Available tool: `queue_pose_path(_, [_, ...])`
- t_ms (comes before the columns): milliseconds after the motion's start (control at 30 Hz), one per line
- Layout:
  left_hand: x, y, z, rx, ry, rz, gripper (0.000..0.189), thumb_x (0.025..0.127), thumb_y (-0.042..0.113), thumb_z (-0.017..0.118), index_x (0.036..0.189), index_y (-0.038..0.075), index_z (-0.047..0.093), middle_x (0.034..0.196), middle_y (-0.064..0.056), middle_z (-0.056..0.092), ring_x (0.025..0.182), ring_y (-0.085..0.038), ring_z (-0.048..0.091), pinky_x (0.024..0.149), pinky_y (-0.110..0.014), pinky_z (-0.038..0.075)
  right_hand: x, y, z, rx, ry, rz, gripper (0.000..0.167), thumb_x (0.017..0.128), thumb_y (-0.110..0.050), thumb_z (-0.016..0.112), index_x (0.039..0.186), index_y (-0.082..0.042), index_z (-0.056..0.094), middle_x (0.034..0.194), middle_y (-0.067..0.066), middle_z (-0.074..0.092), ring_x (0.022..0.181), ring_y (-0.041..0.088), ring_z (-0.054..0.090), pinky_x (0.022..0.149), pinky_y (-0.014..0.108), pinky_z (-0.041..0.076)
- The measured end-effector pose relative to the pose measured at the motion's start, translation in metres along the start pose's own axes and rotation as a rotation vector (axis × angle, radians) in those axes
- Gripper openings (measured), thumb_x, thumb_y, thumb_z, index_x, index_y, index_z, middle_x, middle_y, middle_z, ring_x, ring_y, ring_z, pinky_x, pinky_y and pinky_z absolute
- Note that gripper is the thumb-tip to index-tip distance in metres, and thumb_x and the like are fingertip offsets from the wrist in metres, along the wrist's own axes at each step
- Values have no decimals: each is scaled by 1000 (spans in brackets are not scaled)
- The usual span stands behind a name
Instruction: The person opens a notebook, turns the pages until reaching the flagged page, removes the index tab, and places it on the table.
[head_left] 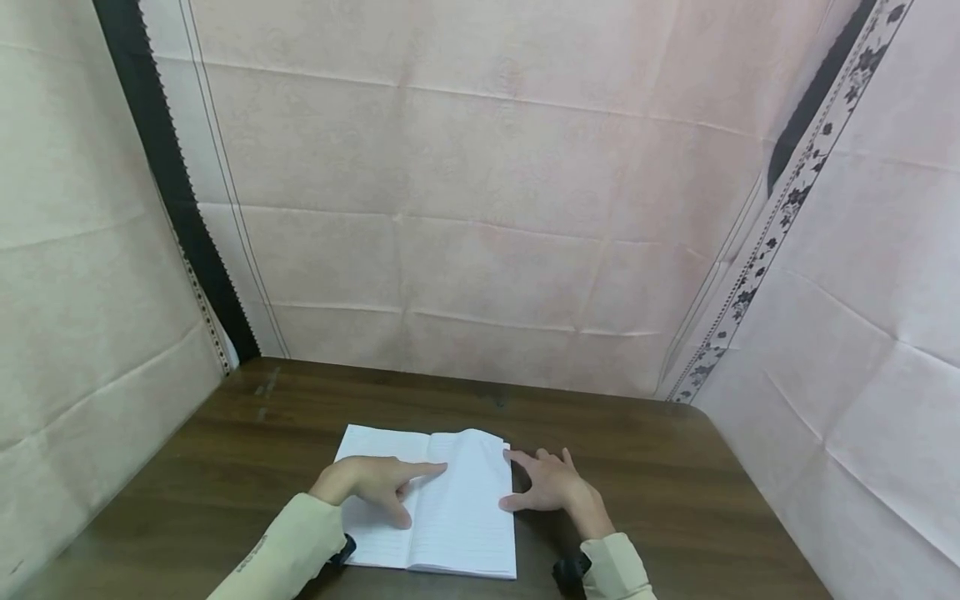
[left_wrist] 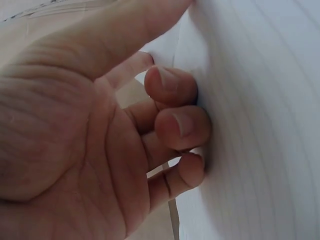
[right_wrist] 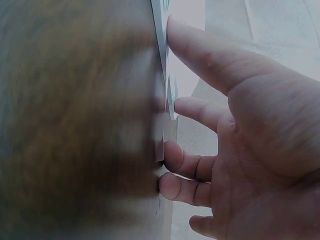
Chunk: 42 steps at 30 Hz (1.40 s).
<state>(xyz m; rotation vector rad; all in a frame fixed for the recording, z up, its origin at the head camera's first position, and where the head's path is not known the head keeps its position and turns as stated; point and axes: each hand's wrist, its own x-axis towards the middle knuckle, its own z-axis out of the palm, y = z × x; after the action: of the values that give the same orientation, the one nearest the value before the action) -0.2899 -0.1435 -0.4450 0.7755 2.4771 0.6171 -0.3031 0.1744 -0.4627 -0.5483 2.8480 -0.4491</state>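
Note:
A notebook (head_left: 467, 529) with white, ruled pages lies open on the wooden table. My left hand (head_left: 378, 482) rests on it near the fold, index finger stretched to the right-hand page and thumb on the paper. In the left wrist view, the other fingertips (left_wrist: 186, 125) bend loosely against the lined page (left_wrist: 265, 150). At the notebook's right edge my right hand (head_left: 551, 485) is spread, with thumb and index finger on the page's border. The right wrist view shows lower fingertips (right_wrist: 172, 155) beside the page edges; nothing is gripped there.
The brown wooden table (head_left: 660, 500) extends around the notebook on every side. Pale cloth sheets (head_left: 480, 208) hang behind the table and to its left and right. A dark strip (head_left: 180, 183) runs down the left corner, and a floral border (head_left: 780, 225) down the right.

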Motion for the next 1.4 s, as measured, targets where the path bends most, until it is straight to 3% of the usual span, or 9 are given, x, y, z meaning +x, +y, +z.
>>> queue_pose_path(367, [2, 16, 7, 60, -3, 82, 85, 79, 25, 85, 153, 33, 42, 63, 6, 48, 58, -5, 41, 58, -22, 33, 0, -2, 0, -19, 12, 6, 87, 78, -61, 76, 150, -20, 47, 141, 20, 53, 134, 43, 43, 111, 70, 10])
queue_pose_path(633, [3, 27, 13, 153, 7, 106, 90, 78, 31, 86, 154, 28, 40, 64, 7, 48, 59, -5, 42, 61, -23, 37, 1, -3, 0, -25, 9, 18, 87, 78, -61, 76, 150, -22, 47, 141, 20, 53, 133, 42, 44, 112, 70, 10])
queue_pose_path(767, [7, 34, 19, 203, -14, 115, 99, 77, 43, 85, 158, 27, 31, 76, 5, 54, 70, -8, 47, 72, -27, 43, 0, -4, -1, -26, 9, 23, 87, 78, -61, 76, 150, -21, 47, 141, 20, 53, 133, 42, 44, 112, 70, 10])
queue_pose_path(900, [10, 40, 24, 240, -38, 99, 105, 76, 55, 82, 160, 32, 22, 107, -2, 67, 89, -9, 56, 83, -33, 47, 0, -4, -1, -17, 10, 29, 87, 78, -60, 76, 150, -21, 47, 142, 20, 52, 134, 42, 43, 112, 70, 10])
queue_pose_path(1000, [11, 44, 27, 263, -38, 99, 108, 75, 58, 81, 160, 34, 20, 125, -5, 65, 101, -10, 60, 87, -36, 47, 0, -5, -3, -15, 10, 25, 87, 78, -60, 77, 150, -21, 47, 142, 21, 52, 135, 43, 42, 112, 70, 10])
queue_pose_path(1400, [13, 54, 38, 282, -43, 163, 110, 75, 58, 82, 160, 37, 16, 134, 4, 60, 109, -8, 57, 89, -34, 48, -1, -5, -2, -38, 15, 23, 86, 78, -60, 76, 149, -20, 48, 140, 21, 53, 132, 42, 45, 111, 70, 11])
